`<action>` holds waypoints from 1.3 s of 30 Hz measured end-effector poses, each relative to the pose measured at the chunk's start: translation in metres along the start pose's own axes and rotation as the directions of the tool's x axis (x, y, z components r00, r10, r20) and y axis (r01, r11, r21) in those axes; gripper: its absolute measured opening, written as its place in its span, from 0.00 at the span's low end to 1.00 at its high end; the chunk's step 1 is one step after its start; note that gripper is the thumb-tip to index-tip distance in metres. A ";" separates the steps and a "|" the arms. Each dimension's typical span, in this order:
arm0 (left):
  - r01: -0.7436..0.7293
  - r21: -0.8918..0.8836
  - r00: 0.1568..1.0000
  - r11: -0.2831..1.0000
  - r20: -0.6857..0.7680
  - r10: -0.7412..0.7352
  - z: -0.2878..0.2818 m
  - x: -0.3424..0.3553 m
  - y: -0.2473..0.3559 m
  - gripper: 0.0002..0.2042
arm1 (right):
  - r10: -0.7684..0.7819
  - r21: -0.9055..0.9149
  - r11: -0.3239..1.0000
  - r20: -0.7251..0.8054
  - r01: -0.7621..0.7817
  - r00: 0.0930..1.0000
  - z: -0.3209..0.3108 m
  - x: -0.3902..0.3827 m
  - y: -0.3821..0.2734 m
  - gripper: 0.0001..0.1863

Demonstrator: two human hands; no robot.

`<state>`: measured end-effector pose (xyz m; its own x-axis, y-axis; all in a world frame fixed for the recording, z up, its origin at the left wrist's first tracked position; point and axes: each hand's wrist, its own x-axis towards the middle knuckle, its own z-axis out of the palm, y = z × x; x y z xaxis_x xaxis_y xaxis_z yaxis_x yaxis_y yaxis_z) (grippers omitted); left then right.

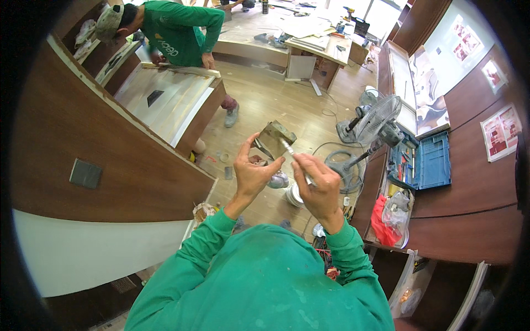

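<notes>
In mid-air ahead of me, my left hand [251, 172] is closed around a small boxy container [277, 132], olive-brown and stained, tilted in my fingers. My right hand [319, 187] pinches a slim whitish stick-like tool [287, 147]. Its far end meets the near side of the container, and whether that end has bristles or a blade is too small to tell. Beneath my hands, a white bucket [295, 195] stands on the floor, partly hidden by my right hand.
A co-worker in a green top [179, 27] leans over a white-topped cabinet [160, 91] at upper left. To the right stand a fan [378, 121], coiled cable and an open blue toolbox [433, 160]. A workbench [320, 41] with boards lies beyond. A brown panel [105, 143] borders my left.
</notes>
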<state>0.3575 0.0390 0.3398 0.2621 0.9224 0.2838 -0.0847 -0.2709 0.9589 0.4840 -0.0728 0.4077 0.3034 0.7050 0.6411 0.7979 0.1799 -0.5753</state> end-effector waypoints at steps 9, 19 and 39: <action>0.022 -0.059 0.999 0.998 0.032 -0.020 0.011 0.002 -0.003 0.37 | -0.040 0.000 0.999 -0.003 0.040 0.999 -0.007 0.003 0.012 0.11; 0.027 -0.049 0.998 0.998 0.049 -0.025 0.014 0.008 -0.002 0.36 | -0.056 0.026 0.998 0.069 0.055 0.996 -0.012 0.007 0.019 0.12; 0.025 -0.037 0.997 0.999 0.075 -0.022 0.006 0.019 0.001 0.37 | -0.054 0.104 0.994 0.092 0.044 0.994 -0.012 0.015 0.010 0.11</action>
<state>0.3679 0.0550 0.3465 0.3353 0.9048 0.2626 -0.1136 -0.2379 0.9646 0.5024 -0.0683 0.4177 0.2109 0.7543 0.6217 0.7521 0.2811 -0.5961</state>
